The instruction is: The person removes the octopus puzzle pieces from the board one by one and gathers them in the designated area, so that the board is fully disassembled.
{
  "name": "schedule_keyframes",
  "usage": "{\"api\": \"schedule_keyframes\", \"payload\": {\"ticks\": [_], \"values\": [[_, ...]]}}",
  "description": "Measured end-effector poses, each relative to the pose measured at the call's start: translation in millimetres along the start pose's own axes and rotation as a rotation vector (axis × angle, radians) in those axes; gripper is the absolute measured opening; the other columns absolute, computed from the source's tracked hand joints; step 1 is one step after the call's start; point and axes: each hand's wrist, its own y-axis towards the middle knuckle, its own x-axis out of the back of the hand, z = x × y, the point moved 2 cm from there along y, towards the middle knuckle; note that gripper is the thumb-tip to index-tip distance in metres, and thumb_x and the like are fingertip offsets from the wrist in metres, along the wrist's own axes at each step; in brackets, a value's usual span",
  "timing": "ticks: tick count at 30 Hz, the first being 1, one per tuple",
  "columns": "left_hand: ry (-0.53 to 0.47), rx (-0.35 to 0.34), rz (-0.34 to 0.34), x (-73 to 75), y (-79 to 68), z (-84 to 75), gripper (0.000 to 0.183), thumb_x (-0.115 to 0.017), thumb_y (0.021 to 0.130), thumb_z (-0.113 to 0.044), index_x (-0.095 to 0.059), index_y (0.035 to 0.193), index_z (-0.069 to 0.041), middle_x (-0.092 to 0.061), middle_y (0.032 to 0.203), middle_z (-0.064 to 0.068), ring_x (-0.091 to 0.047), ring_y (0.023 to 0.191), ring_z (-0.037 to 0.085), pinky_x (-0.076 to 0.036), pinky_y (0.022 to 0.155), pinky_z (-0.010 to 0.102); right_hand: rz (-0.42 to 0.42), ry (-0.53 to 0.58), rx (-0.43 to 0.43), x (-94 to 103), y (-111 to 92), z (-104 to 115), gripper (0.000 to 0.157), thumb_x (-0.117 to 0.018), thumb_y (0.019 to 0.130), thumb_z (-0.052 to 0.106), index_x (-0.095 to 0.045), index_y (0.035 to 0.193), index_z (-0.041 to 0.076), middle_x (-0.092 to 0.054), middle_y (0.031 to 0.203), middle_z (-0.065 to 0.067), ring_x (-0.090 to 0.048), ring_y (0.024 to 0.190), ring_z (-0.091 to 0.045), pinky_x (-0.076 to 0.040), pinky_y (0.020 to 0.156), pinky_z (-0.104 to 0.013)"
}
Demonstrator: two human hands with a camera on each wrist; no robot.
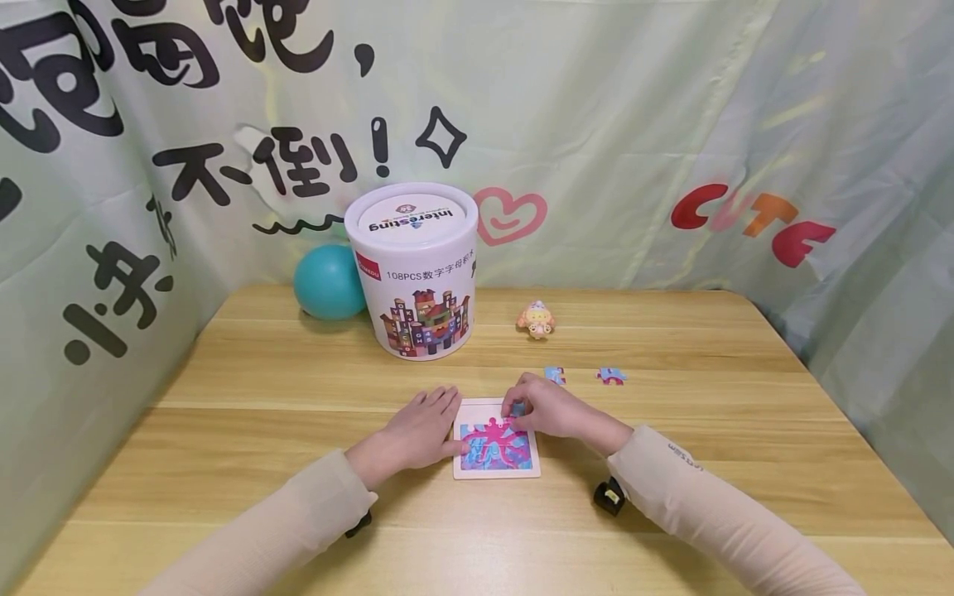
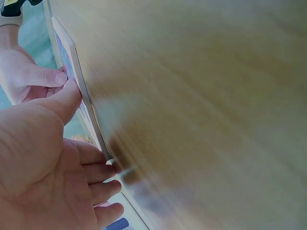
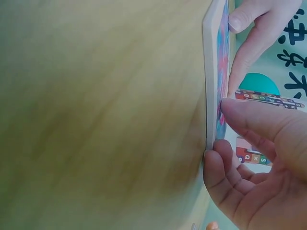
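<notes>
A small framed jigsaw puzzle (image 1: 495, 451) lies on the table, its lower part filled with a pink octopus on blue. The upper part of the white tray (image 1: 477, 406) shows bare backing. Along its left edge rests my left hand (image 1: 423, 429), fingers straight and thumb on the picture; in the left wrist view this hand (image 2: 53, 163) lies against the tray's side. My right hand (image 1: 553, 406) pinches a blue puzzle piece (image 1: 518, 409) at the tray's upper right; the fingers hide most of it. The right wrist view shows the right thumb (image 3: 259, 117) touching the puzzle face.
Two loose puzzle pieces, one blue (image 1: 555, 375) and one blue and pink (image 1: 612, 377), lie beyond my right hand. Farther back are a small figurine (image 1: 536, 320), a white lidded bucket (image 1: 417, 277) and a teal ball (image 1: 330, 282). A printed cloth (image 1: 596, 124) hangs behind the table.
</notes>
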Motion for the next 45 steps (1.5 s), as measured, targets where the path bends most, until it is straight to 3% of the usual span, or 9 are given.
{"api": "schedule_keyframes", "payload": {"ticks": [8,19,23,29,33,39,45], "values": [[0.005,0.0,0.007,0.3,0.0,-0.3,0.077,-0.049,0.09,-0.051,-0.028,0.142,0.002,-0.024,0.148,0.015,-0.019,0.136,0.029,-0.017,0.108,0.045,-0.053,0.028,0.005,2.9,-2,-4,0.017,-0.067,0.082,0.001,-0.062,0.099,0.004,-0.054,0.087,-0.001,-0.05,0.075,-0.014,-0.047,0.067,-0.026],[0.01,-0.006,0.002,-1.2,0.3,0.3,0.077,-0.048,0.09,-0.051,-0.028,0.142,0.003,-0.024,0.148,0.016,-0.019,0.135,0.03,-0.018,0.108,0.045,-0.078,0.164,0.055,13.1,-8,-10,0.015,-0.062,0.084,-0.003,-0.068,0.095,0.006,-0.058,0.077,0.001,-0.047,0.065,-0.015,-0.042,0.056,-0.024],[0.011,-0.008,0.0,-0.6,-0.4,-0.4,0.077,-0.048,0.091,-0.05,-0.028,0.142,0.003,-0.024,0.148,0.016,-0.019,0.135,0.03,-0.018,0.108,0.045,-0.082,0.191,0.015,14.1,-9,-13,0.015,-0.062,0.085,-0.001,-0.07,0.094,0.006,-0.061,0.078,0.0,-0.045,0.065,-0.016,-0.039,0.055,-0.023],[0.005,-0.01,-0.002,0.2,-1.3,-1.3,0.076,-0.049,0.091,-0.049,-0.028,0.142,0.003,-0.024,0.148,0.016,-0.019,0.135,0.03,-0.017,0.108,0.045,-0.136,0.251,-0.049,24.9,-14,-19,0.01,-0.061,0.086,0.001,-0.067,0.093,0.004,-0.06,0.08,-0.003,-0.05,0.069,-0.016,-0.045,0.057,-0.026],[-0.004,-0.01,-0.005,0.5,-1.5,-1.6,0.075,-0.049,0.091,-0.048,-0.028,0.142,0.003,-0.024,0.148,0.016,-0.019,0.135,0.03,-0.017,0.108,0.045,-0.183,0.313,-0.071,42.2,-23,-30,0.01,-0.06,0.087,0.003,-0.066,0.094,0.0,-0.061,0.082,-0.011,-0.052,0.07,-0.023,-0.047,0.058,-0.03],[0.008,-0.015,-0.006,-0.2,-1.1,-1.3,0.076,-0.048,0.091,-0.049,-0.028,0.142,0.003,-0.024,0.148,0.016,-0.019,0.136,0.029,-0.017,0.108,0.045,-0.245,0.358,-0.162,72.9,-43,-52,0.018,-0.057,0.09,0.006,-0.063,0.102,-0.006,-0.062,0.085,-0.012,-0.057,0.076,-0.035,-0.051,0.063,-0.039],[0.014,-0.018,-0.009,-0.5,-1.0,-0.8,0.076,-0.048,0.091,-0.049,-0.028,0.142,0.003,-0.024,0.148,0.016,-0.019,0.135,0.03,-0.017,0.108,0.045,-0.293,0.36,-0.289,99.4,-66,-83,0.028,-0.053,0.094,0.014,-0.058,0.11,-0.008,-0.061,0.088,-0.012,-0.057,0.08,-0.031,-0.051,0.07,-0.042]]}}
